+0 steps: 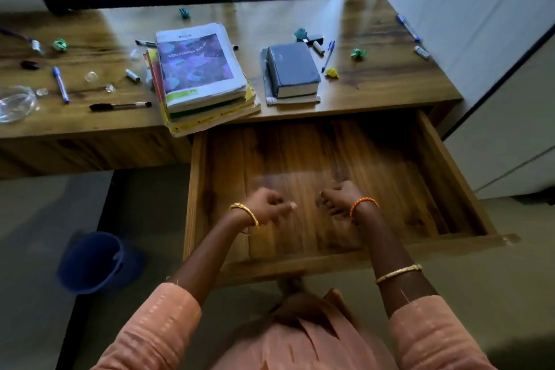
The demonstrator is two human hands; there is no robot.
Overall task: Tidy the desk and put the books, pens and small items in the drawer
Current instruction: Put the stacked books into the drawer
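Note:
The wooden drawer is pulled out of the desk and holds nothing. My left hand and my right hand hover over its floor, fingers curled, gripping nothing; both are blurred. A stack of books with a purple cover on top overhangs the desk edge by the drawer's left corner. A thick dark book lies on a notebook right of it. Scattered about are a black pen, blue pens and a marker.
Crumpled paper balls, green, yellow and teal, dot the desk. A glass bowl stands at the far left. A blue bin sits on the floor left of the drawer. A white cabinet borders the right.

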